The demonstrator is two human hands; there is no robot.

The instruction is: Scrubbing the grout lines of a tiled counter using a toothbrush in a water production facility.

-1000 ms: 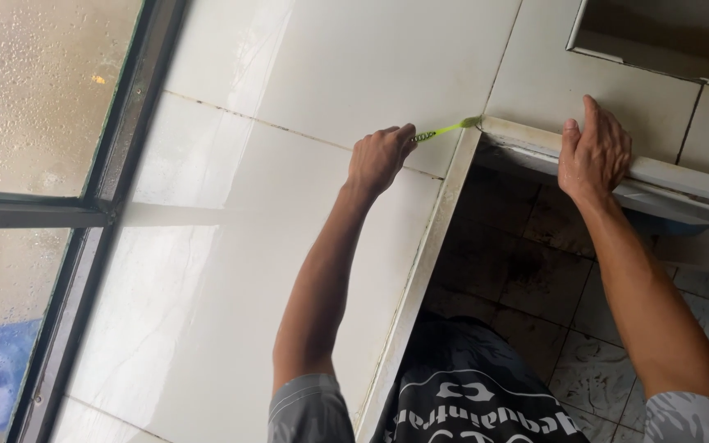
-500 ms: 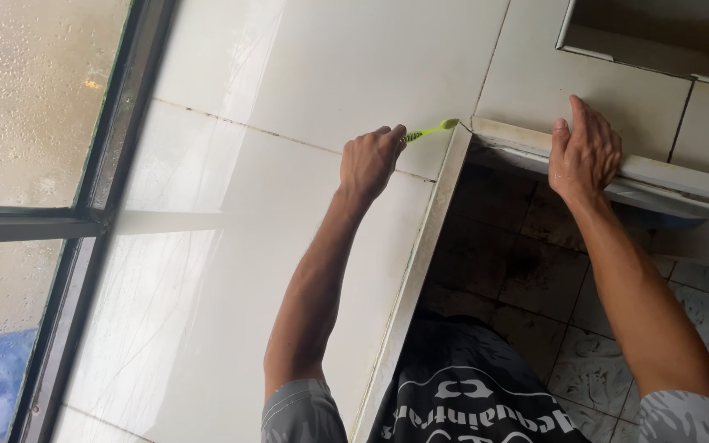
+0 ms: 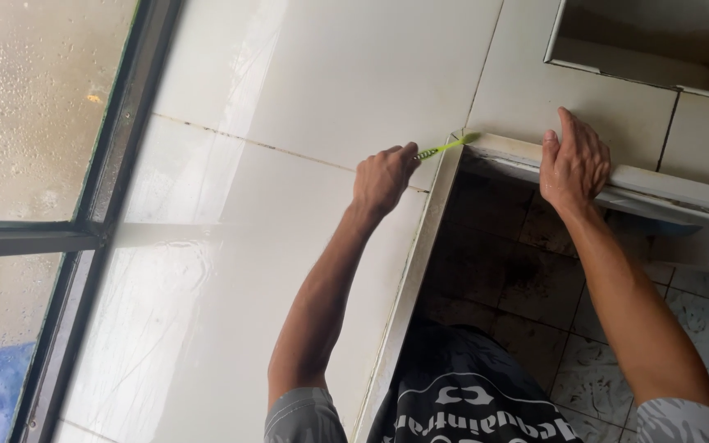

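I have one view only — a head-worn camera looking steeply down my outstretched arms, close over the glossy white tiled counter (image 3: 231, 271), with the dark-framed glass window (image 3: 34, 123) along its left edge.

Soft daylight from the rain-spotted glass window (image 3: 34, 107) left of the hands, hazy glare across the glossy white tiled surface (image 3: 231, 246), dim under its edge, focus decent.

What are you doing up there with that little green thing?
The person's left hand holds a thin yellow-green tool, with its tip at the corner where the white tiled counter meets a raised ledge. The right hand rests on that ledge. A window with wet glass is at the left.
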